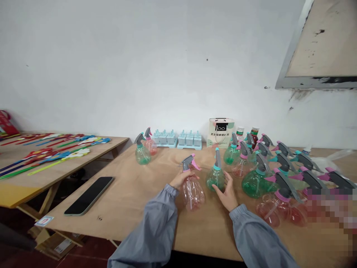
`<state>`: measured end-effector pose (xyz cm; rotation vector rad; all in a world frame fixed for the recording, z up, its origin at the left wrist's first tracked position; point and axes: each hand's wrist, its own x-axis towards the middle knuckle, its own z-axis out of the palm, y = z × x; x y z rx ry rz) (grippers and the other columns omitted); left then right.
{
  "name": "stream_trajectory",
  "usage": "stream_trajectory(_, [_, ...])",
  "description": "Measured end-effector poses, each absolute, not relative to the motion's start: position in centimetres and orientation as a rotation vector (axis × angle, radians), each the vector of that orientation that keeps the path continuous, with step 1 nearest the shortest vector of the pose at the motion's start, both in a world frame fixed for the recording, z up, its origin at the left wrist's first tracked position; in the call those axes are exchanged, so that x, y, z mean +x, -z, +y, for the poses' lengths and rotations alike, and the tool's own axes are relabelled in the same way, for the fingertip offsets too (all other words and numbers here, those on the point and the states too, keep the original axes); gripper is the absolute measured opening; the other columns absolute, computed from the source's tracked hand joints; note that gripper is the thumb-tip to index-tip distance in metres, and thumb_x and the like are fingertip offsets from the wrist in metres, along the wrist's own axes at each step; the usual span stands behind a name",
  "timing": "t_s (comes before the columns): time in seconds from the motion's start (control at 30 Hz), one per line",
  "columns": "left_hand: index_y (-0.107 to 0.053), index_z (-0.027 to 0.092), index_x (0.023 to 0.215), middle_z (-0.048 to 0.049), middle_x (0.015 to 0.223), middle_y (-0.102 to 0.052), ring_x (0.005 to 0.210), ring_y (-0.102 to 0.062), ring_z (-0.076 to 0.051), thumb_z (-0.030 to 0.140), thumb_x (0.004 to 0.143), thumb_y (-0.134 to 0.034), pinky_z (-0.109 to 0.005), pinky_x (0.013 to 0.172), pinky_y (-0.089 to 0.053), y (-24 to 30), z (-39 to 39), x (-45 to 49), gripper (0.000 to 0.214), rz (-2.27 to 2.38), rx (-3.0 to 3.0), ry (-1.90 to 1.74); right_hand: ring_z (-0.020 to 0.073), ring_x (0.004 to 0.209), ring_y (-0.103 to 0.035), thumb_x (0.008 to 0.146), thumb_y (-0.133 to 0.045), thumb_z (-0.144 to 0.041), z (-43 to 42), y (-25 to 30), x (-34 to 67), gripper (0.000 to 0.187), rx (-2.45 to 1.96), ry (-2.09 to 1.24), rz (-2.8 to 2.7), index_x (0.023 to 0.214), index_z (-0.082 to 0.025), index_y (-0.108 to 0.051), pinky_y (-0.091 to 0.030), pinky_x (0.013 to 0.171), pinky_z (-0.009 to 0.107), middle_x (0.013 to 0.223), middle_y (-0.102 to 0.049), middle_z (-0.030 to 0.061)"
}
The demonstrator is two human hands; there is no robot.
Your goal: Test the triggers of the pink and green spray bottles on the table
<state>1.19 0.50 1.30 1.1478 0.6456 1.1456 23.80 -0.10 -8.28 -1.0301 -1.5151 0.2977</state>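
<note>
My left hand is closed around the neck of a clear pink spray bottle with a grey and pink trigger head. Just right of it, my right hand grips the side of a green spray bottle with a turquoise collar, thumb in front and fingers behind. Both bottles are upright, close together but apart. Beyond my right hand stand several more spray bottles, among them a green one and a pink one. Farther back on the left are another green bottle and a pink bottle.
A phone lies at the table's left. Along the wall stand light-blue popsicle moulds, a paper bag and a dark-red bottle. A second table at far left holds colourful long sticks.
</note>
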Motion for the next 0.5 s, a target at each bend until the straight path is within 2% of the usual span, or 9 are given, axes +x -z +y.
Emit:
stream_trajectory(0.07, [-0.070,0.017,0.098,-0.0077,0.108,-0.072,0.068,-0.066,-0.014,0.036,0.059,-0.080,-0.029,0.072,-0.050,-1.61,0.33,1.22,0.045,0.636,1.139,-1.146,0.0323,0.129,-0.050,0.083,-0.065,-0.046,-0.21,8.23,23.71,0.073,-1.033,-0.293,-1.508,0.141,-0.018,-0.030,-0.045,0.105,0.057,0.140,-0.044,0.0212])
stream_trajectory(0.13, [-0.069,0.017,0.098,-0.0082,0.111,-0.072,0.068,-0.066,-0.013,0.036,0.059,-0.080,-0.028,0.073,-0.049,-1.75,0.27,1.29,0.045,0.637,1.123,-1.163,0.0325,0.128,-0.050,0.083,-0.065,-0.047,-0.28,8.18,23.64,0.073,-1.032,-0.278,-1.493,0.140,-0.018,-0.031,-0.045,0.104,0.058,0.139,-0.045,0.0208])
stream_trajectory(0.3, [-0.066,0.017,0.077,-0.0005,0.074,-0.070,0.067,-0.067,-0.015,0.033,0.055,-0.084,-0.028,0.075,-0.050,-1.37,0.44,1.51,0.033,0.673,1.060,-1.262,0.0321,0.126,-0.052,0.083,-0.066,-0.047,-0.35,8.06,23.54,0.072,-1.009,-0.311,-1.480,0.140,-0.019,-0.032,-0.046,0.103,0.057,0.137,-0.047,0.0195])
stream_trajectory(0.37, [-0.065,0.017,0.074,0.0006,0.071,-0.068,0.066,-0.067,-0.015,0.031,0.053,-0.084,-0.028,0.074,-0.050,-1.44,0.34,1.59,0.032,0.678,1.042,-1.273,0.0323,0.126,-0.051,0.083,-0.066,-0.047,-0.37,8.04,23.54,0.072,-1.011,-0.305,-1.480,0.140,-0.020,-0.032,-0.045,0.104,0.058,0.137,-0.047,0.0193])
stream_trajectory(0.5, [-0.072,0.018,0.092,-0.0049,0.099,-0.074,0.068,-0.066,-0.013,0.031,0.053,-0.083,-0.027,0.071,-0.050,-2.17,-0.25,1.74,0.043,0.671,1.072,-1.236,0.0325,0.128,-0.051,0.083,-0.066,-0.046,-0.37,8.02,23.52,0.071,-1.010,-0.308,-1.481,0.139,-0.020,-0.032,-0.045,0.104,0.058,0.138,-0.046,0.0197])
